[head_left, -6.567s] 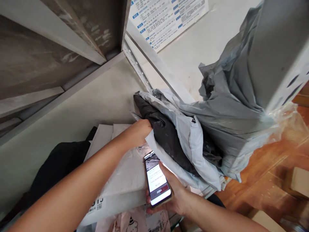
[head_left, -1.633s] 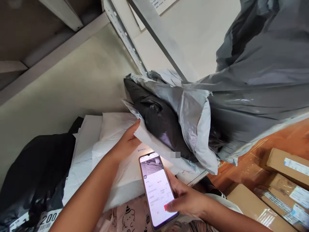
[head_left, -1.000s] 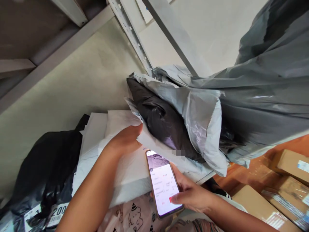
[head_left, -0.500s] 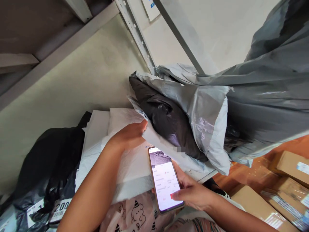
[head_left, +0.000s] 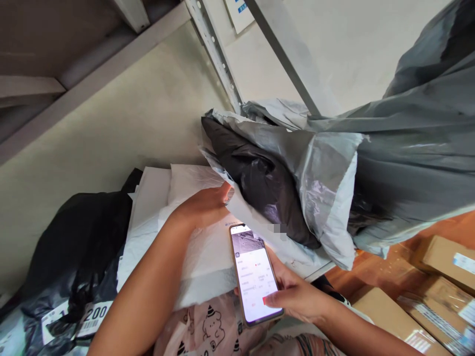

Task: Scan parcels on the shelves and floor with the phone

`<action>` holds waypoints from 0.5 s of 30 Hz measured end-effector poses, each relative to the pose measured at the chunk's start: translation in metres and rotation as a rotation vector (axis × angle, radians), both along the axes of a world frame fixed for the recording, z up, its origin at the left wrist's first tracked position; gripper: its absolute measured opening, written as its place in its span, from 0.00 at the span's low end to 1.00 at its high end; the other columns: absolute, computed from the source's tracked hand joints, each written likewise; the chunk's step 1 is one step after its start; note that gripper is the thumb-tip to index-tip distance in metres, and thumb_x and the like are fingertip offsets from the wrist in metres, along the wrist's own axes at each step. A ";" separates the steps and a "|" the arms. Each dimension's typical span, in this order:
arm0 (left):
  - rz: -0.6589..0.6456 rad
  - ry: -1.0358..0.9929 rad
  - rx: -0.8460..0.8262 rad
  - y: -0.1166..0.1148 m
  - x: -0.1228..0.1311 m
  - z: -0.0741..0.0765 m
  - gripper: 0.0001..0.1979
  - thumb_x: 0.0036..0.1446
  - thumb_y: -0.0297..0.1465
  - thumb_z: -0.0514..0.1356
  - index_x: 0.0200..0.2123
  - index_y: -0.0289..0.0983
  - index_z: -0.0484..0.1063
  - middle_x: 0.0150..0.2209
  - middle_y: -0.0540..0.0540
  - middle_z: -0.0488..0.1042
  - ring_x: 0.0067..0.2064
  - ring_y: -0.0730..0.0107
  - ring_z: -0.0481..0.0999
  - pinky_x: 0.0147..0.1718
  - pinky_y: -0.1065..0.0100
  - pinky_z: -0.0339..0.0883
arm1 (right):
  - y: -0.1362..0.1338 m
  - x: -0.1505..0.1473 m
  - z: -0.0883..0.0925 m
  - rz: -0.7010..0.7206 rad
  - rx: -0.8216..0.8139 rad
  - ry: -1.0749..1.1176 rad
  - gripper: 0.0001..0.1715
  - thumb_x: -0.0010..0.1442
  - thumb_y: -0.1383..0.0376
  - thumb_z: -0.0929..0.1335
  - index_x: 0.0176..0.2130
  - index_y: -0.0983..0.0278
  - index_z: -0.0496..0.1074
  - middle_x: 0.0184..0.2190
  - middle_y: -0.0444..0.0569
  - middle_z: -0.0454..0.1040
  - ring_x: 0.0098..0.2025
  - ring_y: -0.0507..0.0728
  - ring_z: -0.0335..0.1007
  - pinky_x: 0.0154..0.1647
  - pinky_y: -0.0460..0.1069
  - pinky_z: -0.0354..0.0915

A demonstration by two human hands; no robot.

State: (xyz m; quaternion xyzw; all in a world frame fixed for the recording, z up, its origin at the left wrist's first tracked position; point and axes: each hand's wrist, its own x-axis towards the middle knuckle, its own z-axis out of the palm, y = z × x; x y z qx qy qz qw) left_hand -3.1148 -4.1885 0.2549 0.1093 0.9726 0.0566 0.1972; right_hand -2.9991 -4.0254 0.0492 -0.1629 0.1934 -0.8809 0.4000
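Note:
My right hand holds a smartphone with its lit screen facing me, thumb on the screen's lower right. My left hand reaches forward onto a white padded parcel, fingertips pressed against the edge of a pale grey mailer bag that leans over it. Its fingers are curled at that edge; what they grip is hidden. A black plastic parcel lies on the grey mailer.
A large grey bag hangs from the right. A black bag with a "200" label lies at left. A pink cartoon-print parcel sits below. Cardboard boxes stand on the wooden floor at right. Metal shelf uprights rise behind.
The view has drifted slightly; my left hand has slid a little farther forward under the grey mailer's edge. My right hand keeps the phone in about the same place.

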 end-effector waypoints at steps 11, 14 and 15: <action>0.008 0.006 -0.020 0.004 0.002 0.002 0.32 0.51 0.50 0.51 0.53 0.36 0.65 0.47 0.38 0.76 0.47 0.51 0.75 0.46 0.59 0.69 | -0.002 -0.001 -0.002 0.006 0.015 -0.005 0.66 0.47 0.72 0.75 0.67 0.56 0.32 0.55 0.60 0.72 0.55 0.70 0.70 0.49 0.62 0.65; 0.016 0.005 -0.024 0.003 0.002 0.001 0.31 0.50 0.51 0.51 0.52 0.37 0.66 0.47 0.38 0.76 0.47 0.51 0.75 0.47 0.59 0.69 | -0.001 -0.002 0.000 0.005 0.022 -0.006 0.67 0.47 0.71 0.75 0.67 0.56 0.31 0.55 0.60 0.72 0.55 0.69 0.70 0.50 0.62 0.65; 0.020 0.007 -0.032 0.003 0.002 0.001 0.31 0.50 0.51 0.51 0.51 0.37 0.66 0.46 0.39 0.76 0.47 0.51 0.75 0.46 0.59 0.69 | -0.001 -0.002 0.001 0.006 0.023 -0.005 0.67 0.47 0.71 0.75 0.67 0.56 0.30 0.54 0.60 0.72 0.55 0.69 0.70 0.50 0.62 0.64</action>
